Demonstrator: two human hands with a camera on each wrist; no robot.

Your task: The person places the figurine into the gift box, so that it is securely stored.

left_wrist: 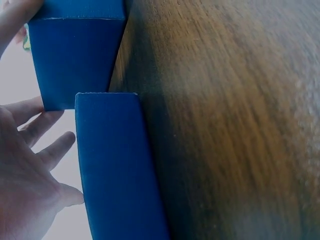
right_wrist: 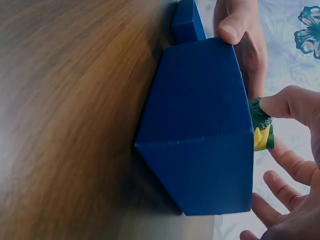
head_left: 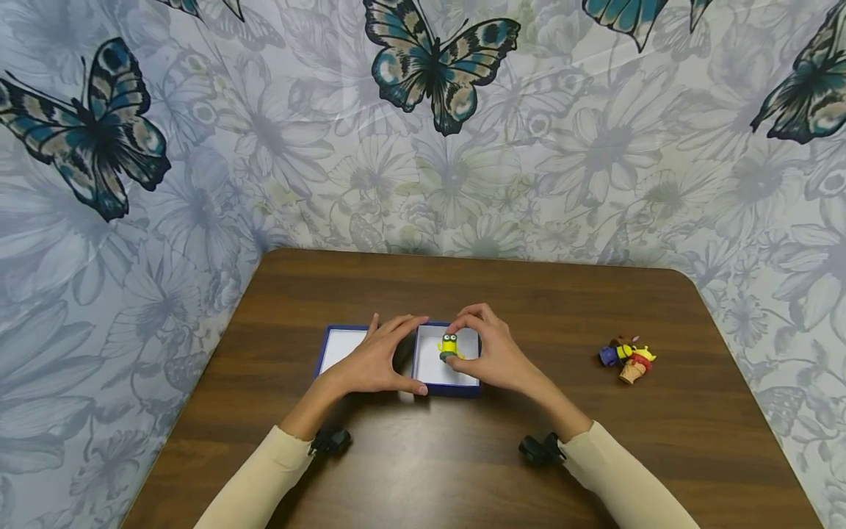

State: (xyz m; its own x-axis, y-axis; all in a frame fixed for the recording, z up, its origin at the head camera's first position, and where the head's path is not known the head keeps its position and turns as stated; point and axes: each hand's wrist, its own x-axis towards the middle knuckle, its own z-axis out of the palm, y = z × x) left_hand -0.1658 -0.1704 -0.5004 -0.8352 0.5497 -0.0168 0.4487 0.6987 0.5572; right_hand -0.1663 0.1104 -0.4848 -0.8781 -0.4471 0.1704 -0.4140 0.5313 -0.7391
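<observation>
My right hand (head_left: pixel 496 353) pinches a small yellow minion figurine (head_left: pixel 449 345) with a green base, between thumb and fingers. The figurine is over the white inside of a blue box (head_left: pixel 446 391). In the right wrist view only the green and yellow lower part of the figurine (right_wrist: pixel 261 117) shows above the box wall. My left hand (head_left: pixel 373 361) holds the box at its left side, thumb at the near corner and fingers at the far corner. Beneath that hand lies a shallower blue-edged, white-lined lid or tray (head_left: pixel 340 344), left of the box.
Small toy figures lie close together on the brown wooden table (head_left: pixel 562 470) at the right, among them a yellow-and-red bear figurine (head_left: pixel 639 363) and a blue-and-yellow figure (head_left: pixel 615 354). A butterfly-patterned cloth (head_left: pixel 463 184) hangs behind the table.
</observation>
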